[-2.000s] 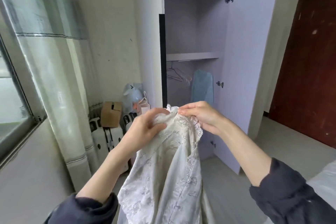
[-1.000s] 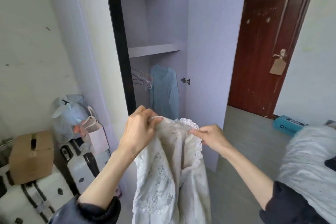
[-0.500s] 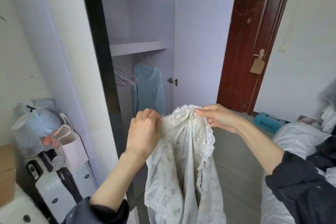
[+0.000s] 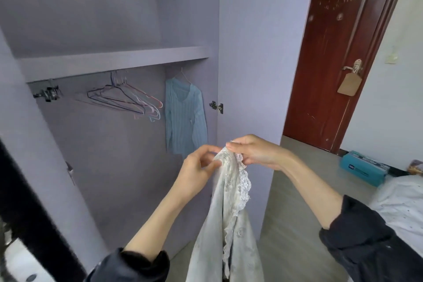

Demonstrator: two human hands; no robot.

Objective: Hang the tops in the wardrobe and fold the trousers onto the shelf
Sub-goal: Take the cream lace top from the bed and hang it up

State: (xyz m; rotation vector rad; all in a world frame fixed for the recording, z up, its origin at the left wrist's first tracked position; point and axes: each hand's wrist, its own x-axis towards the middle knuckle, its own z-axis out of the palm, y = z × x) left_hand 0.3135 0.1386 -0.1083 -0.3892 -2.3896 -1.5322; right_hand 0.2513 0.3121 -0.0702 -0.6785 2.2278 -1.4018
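A white lace-trimmed top (image 4: 229,220) hangs down in front of me, bunched at its upper edge. My left hand (image 4: 196,169) pinches that edge from the left and my right hand (image 4: 254,151) grips it from the right, the two hands almost touching. Straight ahead the lilac wardrobe (image 4: 114,57) stands open. Several empty wire hangers (image 4: 128,98) hang under its shelf, and a light blue ribbed top (image 4: 185,117) hangs on a hanger to their right.
The open wardrobe door (image 4: 258,52) stands just behind my hands. A dark red room door (image 4: 334,57) is at the right, a teal box (image 4: 361,168) on the floor beneath it. A bed with white bedding (image 4: 402,208) lies at the far right.
I have moved closer to the wardrobe and turned right, so its interior fills the view. My hands have drawn together, gathering the top's upper edge into a narrower bunch.
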